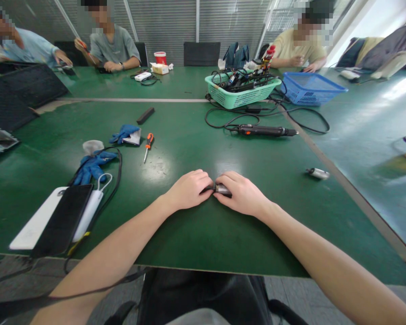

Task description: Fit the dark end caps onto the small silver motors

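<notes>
My left hand (188,189) and my right hand (242,193) meet at the middle of the green work table (189,243). Their fingertips pinch a small metal cylindrical part (223,190) from either side, and the fingers hide much of it. A similar metal part (318,174) lies to the right on the table. An orange-handled screwdriver (148,147) lies up and to the left of my left hand. A black electric screwdriver (264,131) with a coiled cord lies farther ahead.
A green plastic basket (242,91) holds tools and cables, beside a blue basket (311,88). Blue gloves (94,167), a white power bank (37,219) and a black phone (62,221) lie left. Several co-workers (111,47) sit across the table.
</notes>
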Demonstrator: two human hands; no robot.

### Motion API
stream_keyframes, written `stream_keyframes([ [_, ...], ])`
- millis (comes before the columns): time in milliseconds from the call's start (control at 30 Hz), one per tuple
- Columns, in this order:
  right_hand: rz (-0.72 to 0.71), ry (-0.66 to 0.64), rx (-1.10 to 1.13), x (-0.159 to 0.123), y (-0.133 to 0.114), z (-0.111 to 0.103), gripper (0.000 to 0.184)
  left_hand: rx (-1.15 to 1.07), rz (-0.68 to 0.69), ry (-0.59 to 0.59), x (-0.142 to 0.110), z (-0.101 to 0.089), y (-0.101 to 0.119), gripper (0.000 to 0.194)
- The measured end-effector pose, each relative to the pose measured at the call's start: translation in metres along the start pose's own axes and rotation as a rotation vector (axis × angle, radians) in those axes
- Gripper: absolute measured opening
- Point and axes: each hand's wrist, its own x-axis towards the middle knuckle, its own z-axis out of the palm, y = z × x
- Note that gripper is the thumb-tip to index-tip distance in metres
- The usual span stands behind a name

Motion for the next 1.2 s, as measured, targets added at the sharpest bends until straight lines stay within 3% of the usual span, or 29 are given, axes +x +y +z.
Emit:
stream_keyframes([
  [1200,-0.005,-0.005,-0.034,-0.0001,0.0001,0.0001,0.017,0.026,0.004,0.000,0.0001,0.0003,-0.0002,0.015],
])
